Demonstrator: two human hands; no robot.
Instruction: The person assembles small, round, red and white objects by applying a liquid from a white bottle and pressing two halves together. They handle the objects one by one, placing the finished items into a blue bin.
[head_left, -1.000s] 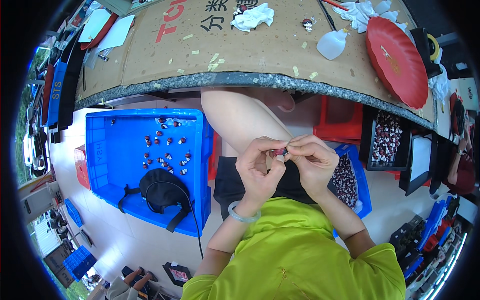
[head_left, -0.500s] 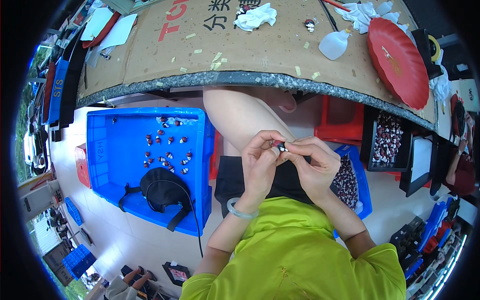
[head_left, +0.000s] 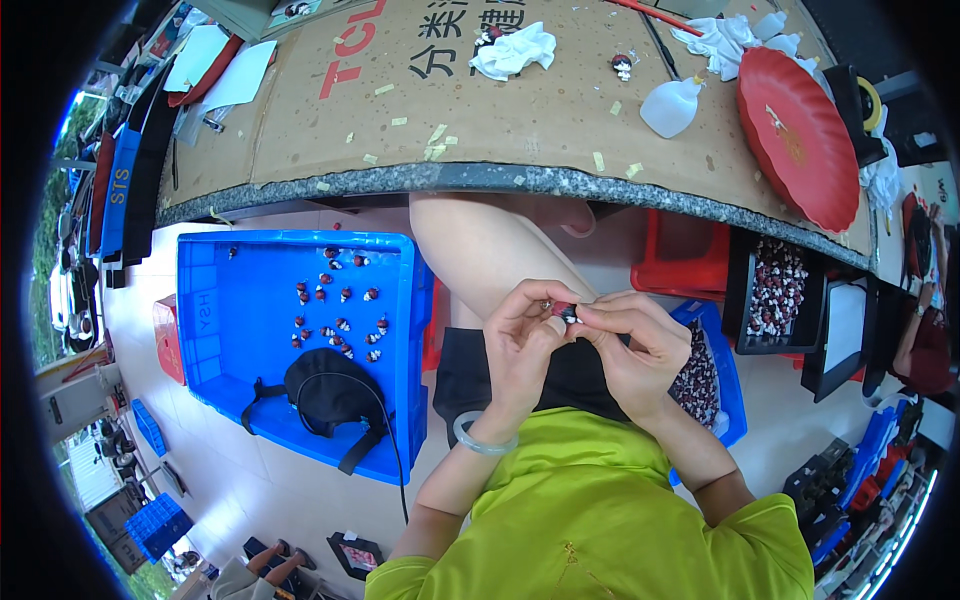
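Observation:
Between my two hands, above my lap, is a small dark-red, black and white figurine [head_left: 566, 311]. My left hand [head_left: 522, 340] pinches it between thumb and fingertips. From the other side, the thumb and forefinger of my right hand [head_left: 643, 348] press on it, and my fingers cover part of it. Similar figurines [head_left: 343, 325] lie scattered in a blue crate [head_left: 235, 300] at my left. Many more fill a black tray [head_left: 776, 290] under the table on the right and a blue bin [head_left: 738, 385] beside my right arm.
Ahead is a cardboard-covered table [head_left: 300, 130] with a stone edge. It carries a white bottle [head_left: 670, 107], a red scalloped dish [head_left: 795, 140], crumpled white cloth [head_left: 512, 50] and a lone figurine [head_left: 621, 67]. A black bag [head_left: 335, 390] rests in the blue crate. Another person's arm shows at far right.
The table and crate appear slightly lower in the picture. My fingers have shifted a little around the figurine, which shows more of its red and black side. Both hands still grip it.

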